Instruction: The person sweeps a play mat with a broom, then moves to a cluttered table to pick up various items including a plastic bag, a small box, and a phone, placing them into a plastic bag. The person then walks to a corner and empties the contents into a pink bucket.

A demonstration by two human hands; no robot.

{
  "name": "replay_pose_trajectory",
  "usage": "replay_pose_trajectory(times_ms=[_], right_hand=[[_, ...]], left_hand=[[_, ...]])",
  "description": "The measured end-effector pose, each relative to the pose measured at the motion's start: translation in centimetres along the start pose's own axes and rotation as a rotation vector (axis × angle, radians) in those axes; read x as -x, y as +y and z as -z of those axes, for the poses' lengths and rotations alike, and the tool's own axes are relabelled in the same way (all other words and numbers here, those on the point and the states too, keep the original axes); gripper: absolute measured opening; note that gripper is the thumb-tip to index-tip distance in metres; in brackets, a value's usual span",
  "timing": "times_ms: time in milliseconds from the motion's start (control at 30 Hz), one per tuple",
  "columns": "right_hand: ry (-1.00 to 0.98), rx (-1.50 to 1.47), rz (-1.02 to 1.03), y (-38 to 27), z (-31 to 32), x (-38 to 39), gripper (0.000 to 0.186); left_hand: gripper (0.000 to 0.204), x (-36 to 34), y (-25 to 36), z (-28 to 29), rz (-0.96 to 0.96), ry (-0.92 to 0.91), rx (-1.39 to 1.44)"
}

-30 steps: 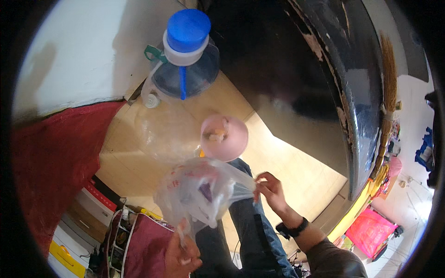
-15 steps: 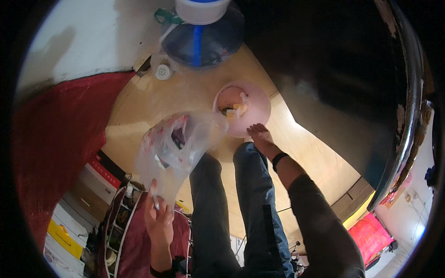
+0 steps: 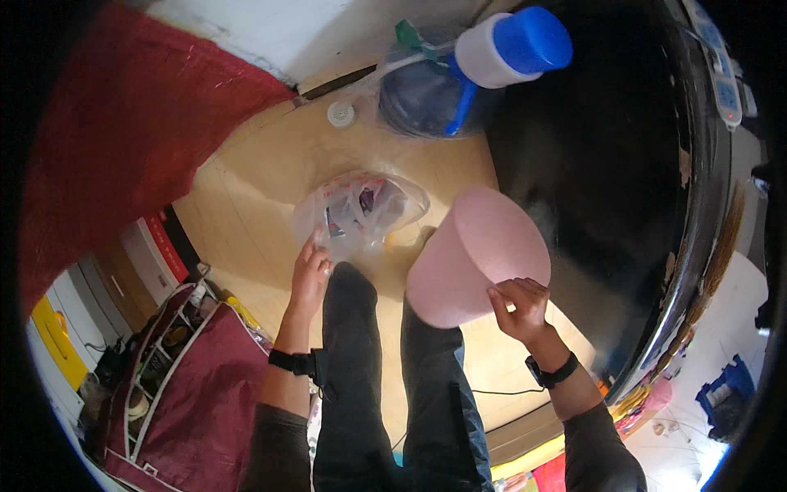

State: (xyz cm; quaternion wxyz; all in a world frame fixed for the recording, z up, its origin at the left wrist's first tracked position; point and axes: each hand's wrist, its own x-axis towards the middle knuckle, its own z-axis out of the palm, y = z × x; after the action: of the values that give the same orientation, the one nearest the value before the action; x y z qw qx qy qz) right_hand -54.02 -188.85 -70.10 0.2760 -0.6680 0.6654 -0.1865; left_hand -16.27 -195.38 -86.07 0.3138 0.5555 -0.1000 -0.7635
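Observation:
A translucent plastic bag [image 3: 348, 217] with red print lies bunched on the floor ahead of my legs, with dark items showing inside. My left hand [image 3: 311, 271] is at its near edge, fingers closed on the thin plastic. To the right, a pink bucket [image 3: 451, 275] is off the floor and strongly tilted, in front of my right knee. My right hand [image 3: 522, 307] grips its edge on the right side. What the bucket contains does not show from here.
A large water bottle [image 3: 426, 98] with a blue-and-white pump [image 3: 516, 49] stands at the back. Beside it on the floor is a round white cap [image 3: 340, 115]. A black glossy panel [image 3: 590, 164] borders the right. A maroon fabric organizer [image 3: 201, 394] sits at lower left.
My right hand has taken hold of the pink bucket, which is now lifted, tipped and farther right. The bag in my left hand has come lower. The view has turned.

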Motion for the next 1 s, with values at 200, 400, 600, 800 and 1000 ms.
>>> replay_pose_trajectory(times_ms=[200,400,600,800,1000], right_hand=[[-0.235,0.008,0.501,-6.2,-3.0,-8.4,0.051],[-0.589,0.013,0.612,-10.5,-13.2,-16.4,0.063],[-0.898,0.093,0.585,-13.1,-22.1,-22.2,0.074],[-1.007,0.144,0.494,-12.9,-29.0,-25.3,0.081],[-0.846,0.24,0.416,-12.5,-30.8,-24.6,0.073]], left_hand=[[0.056,-1.6,0.8,2.7,0.032,0.037,0.034],[0.046,-0.7,0.4,5.3,0.052,-0.003,-0.135],[0.044,-0.9,-0.2,8.2,0.086,0.112,-0.021],[0.04,-0.9,-0.3,11.3,0.047,0.202,-0.094],[0.023,-1.4,-0.9,13.3,0.088,0.152,-0.092]])
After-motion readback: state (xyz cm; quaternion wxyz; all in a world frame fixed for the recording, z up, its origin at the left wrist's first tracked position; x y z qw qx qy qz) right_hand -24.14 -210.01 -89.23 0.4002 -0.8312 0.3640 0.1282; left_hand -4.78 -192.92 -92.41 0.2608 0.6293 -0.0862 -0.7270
